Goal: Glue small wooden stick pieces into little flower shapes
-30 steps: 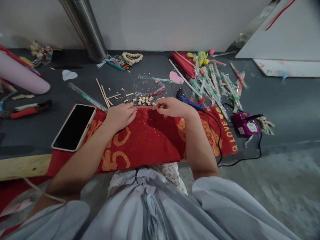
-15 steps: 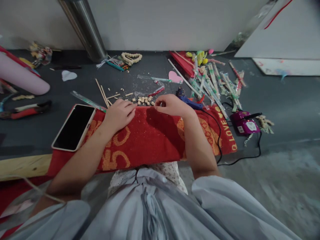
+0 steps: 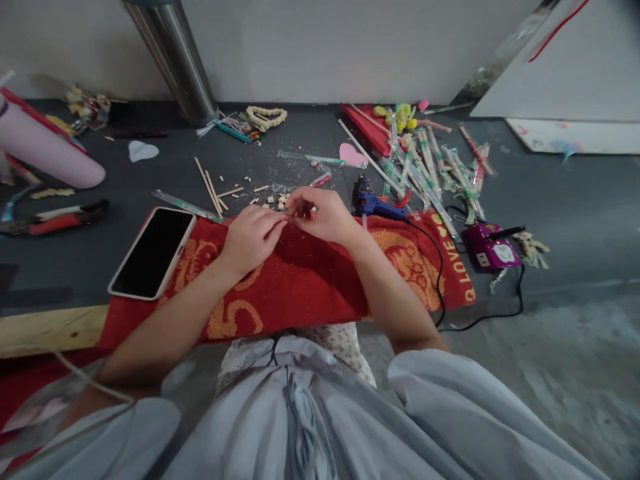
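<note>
My left hand and my right hand meet fingertip to fingertip over the far edge of a red towel. Both hands are closed in a pinch; whatever lies between the fingertips is too small or hidden to name. Just beyond them is a pile of small pale wooden bits, partly covered by my right hand. Thin wooden sticks lie past my left hand. A blue glue gun rests right of my right hand, its black cord running over the towel.
A phone lies on the towel's left. Red-handled pliers, a lilac cylinder and a steel flask stand or lie left. Wrapped chopsticks and a purple box are at right. A beaded heart lies behind.
My right hand has moved left, and my left hand slightly right, so their fingertips now meet. The towel has bunched a little under them.
</note>
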A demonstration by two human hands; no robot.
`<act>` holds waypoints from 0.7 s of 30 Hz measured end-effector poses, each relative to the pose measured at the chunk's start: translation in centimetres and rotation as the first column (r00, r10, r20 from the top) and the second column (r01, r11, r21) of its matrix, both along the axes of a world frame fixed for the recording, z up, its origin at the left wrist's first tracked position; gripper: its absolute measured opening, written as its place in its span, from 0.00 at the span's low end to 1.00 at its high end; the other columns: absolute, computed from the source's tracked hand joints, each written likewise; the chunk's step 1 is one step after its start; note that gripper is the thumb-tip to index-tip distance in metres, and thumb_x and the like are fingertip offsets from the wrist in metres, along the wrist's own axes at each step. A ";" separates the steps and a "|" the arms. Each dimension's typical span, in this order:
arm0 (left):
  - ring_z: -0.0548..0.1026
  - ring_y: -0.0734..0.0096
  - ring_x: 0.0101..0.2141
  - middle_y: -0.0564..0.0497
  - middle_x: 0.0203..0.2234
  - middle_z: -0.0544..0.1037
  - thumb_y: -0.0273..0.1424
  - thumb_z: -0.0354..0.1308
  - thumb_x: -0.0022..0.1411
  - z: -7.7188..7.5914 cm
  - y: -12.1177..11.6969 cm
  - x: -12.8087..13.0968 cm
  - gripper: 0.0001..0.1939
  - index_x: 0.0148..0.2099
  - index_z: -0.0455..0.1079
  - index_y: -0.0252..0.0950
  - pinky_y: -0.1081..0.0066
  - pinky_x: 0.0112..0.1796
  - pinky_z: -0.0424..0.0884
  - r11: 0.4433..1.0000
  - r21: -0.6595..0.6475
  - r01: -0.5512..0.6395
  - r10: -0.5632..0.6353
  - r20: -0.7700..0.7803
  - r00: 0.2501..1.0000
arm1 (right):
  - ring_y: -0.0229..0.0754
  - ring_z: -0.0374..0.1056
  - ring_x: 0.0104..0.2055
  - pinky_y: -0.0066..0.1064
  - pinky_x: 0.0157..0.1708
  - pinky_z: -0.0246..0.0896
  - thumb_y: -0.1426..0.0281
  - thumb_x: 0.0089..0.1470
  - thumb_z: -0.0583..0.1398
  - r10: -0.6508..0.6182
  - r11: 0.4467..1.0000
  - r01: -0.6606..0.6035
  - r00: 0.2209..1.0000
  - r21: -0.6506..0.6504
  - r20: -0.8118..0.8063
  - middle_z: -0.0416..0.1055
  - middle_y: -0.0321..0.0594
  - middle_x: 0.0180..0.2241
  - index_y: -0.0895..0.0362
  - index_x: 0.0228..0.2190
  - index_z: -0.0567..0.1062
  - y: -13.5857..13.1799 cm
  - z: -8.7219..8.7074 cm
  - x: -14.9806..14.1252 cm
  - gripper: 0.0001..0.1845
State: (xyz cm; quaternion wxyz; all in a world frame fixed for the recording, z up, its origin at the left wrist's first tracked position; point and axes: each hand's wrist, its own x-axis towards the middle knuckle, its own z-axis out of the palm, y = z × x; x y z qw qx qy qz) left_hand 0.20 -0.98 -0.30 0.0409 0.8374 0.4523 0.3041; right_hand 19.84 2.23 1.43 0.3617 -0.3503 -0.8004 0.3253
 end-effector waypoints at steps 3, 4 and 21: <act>0.78 0.63 0.41 0.46 0.38 0.83 0.36 0.51 0.69 0.0 0.0 0.0 0.14 0.41 0.78 0.38 0.61 0.47 0.73 0.998 -0.043 -0.046 0.049 0.065 0.997 | 0.34 0.66 0.31 0.27 0.34 0.60 0.71 0.49 0.58 -0.018 1.000 0.018 1.000 0.011 0.000 0.75 0.36 0.32 0.56 0.34 0.70 -0.2 0.0 -0.2 0.07; 0.78 0.63 0.41 0.47 0.38 0.83 0.36 0.52 0.68 0.0 0.0 0.1 0.13 0.40 0.78 0.37 0.62 0.46 0.73 0.996 -0.063 -0.064 0.071 0.103 0.992 | 0.34 0.66 0.31 0.27 0.34 0.60 0.71 0.50 0.58 -0.020 1.000 0.020 1.000 0.021 -0.003 0.75 0.36 0.33 0.56 0.34 0.69 -0.3 0.0 -0.3 0.07; 0.78 0.68 0.29 0.48 0.28 0.82 0.44 0.64 0.54 -0.8 0.7 0.5 0.17 0.35 0.79 0.34 0.71 0.31 0.74 0.852 -0.499 0.155 0.249 0.649 0.719 | 0.33 0.67 0.32 0.27 0.35 0.61 0.74 0.54 0.57 -0.043 0.993 0.042 0.999 0.112 0.008 0.75 0.36 0.35 0.55 0.36 0.70 -1.1 0.4 -0.6 0.06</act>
